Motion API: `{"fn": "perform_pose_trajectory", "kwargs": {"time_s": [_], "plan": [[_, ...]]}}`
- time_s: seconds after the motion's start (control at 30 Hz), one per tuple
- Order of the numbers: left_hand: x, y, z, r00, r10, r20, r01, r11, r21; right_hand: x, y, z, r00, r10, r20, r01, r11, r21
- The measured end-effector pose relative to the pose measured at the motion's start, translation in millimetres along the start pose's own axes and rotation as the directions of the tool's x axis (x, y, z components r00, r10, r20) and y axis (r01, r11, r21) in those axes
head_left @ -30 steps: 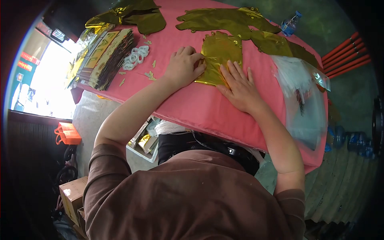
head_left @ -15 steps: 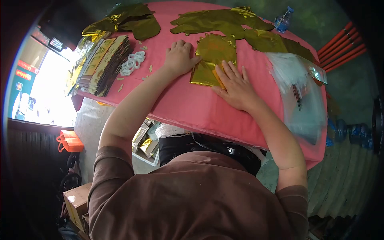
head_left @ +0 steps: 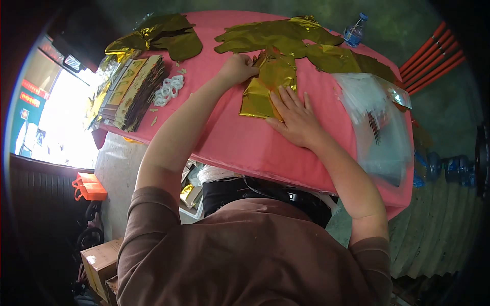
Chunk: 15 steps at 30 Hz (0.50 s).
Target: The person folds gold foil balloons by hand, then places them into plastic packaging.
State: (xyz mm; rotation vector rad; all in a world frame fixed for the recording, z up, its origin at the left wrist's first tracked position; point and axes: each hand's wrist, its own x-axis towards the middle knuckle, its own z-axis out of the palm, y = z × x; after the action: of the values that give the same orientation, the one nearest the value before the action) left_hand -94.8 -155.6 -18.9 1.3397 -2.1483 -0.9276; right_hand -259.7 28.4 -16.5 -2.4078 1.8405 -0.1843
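A folded piece of shiny gold foil (head_left: 273, 76) lies on the pink-covered table in front of me. My left hand (head_left: 239, 69) is at its upper left edge, fingers curled and closed on that edge; the fingertips are partly hidden. Flat on the foil's lower right side rests my right hand (head_left: 296, 118), its fingers stretched out and the thumb near the bottom edge. Just beyond are more gold foil pieces (head_left: 260, 34) with scalloped outlines, spread along the far side of the pink tablecloth (head_left: 229, 122).
Left of my arm are a stack of printed gold-and-brown pieces (head_left: 135, 92) and white looped ties (head_left: 168, 91). Another foil pile (head_left: 178, 43) lies behind them. Clear plastic bags (head_left: 380, 143) cover the right side. A small bottle (head_left: 355, 30) stands at the far right edge.
My left hand has gone from lying spread beside the foil to curling its fingers on the upper left edge, which now looks bent inward. My right hand stays flat on the foil.
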Motion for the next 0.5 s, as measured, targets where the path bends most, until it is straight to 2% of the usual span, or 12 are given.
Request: {"fn": "perform_pose_trajectory", "kwargs": {"time_s": [0.13,0.2,0.27,0.37,0.4,0.43,0.47,0.5], "plan": [[-7,-3,1,0.998,0.000,-0.064,-0.007,0.994,-0.110,0,0,1,1.000,0.002,-0.010,-0.002,1.000,-0.010],[-5,-4,-4,0.987,-0.075,0.139,0.117,0.939,-0.323,-1,-1,0,1.000,-0.002,-0.012,0.002,1.000,0.006],[-7,-3,-6,0.984,-0.074,0.163,0.123,0.941,-0.316,-1,0,0,1.000,-0.007,-0.017,0.007,1.000,0.019],[-13,0,-7,0.982,-0.051,0.182,0.110,0.938,-0.328,0,10,4,0.994,-0.019,-0.106,0.026,0.997,0.069],[-18,1,-7,0.984,-0.035,0.172,0.094,0.933,-0.348,1,19,3,0.986,0.054,-0.160,0.017,0.913,0.409],[-24,3,-8,0.984,-0.032,0.176,0.093,0.933,-0.348,3,28,3,0.972,0.140,-0.187,0.031,0.716,0.697],[-32,4,-9,0.976,-0.004,0.216,0.107,0.878,-0.467,5,37,6,0.972,0.143,-0.187,0.029,0.715,0.698],[-39,4,-10,0.967,0.027,0.252,0.127,0.807,-0.577,8,44,7,0.926,0.244,-0.288,0.020,0.731,0.682]]}}
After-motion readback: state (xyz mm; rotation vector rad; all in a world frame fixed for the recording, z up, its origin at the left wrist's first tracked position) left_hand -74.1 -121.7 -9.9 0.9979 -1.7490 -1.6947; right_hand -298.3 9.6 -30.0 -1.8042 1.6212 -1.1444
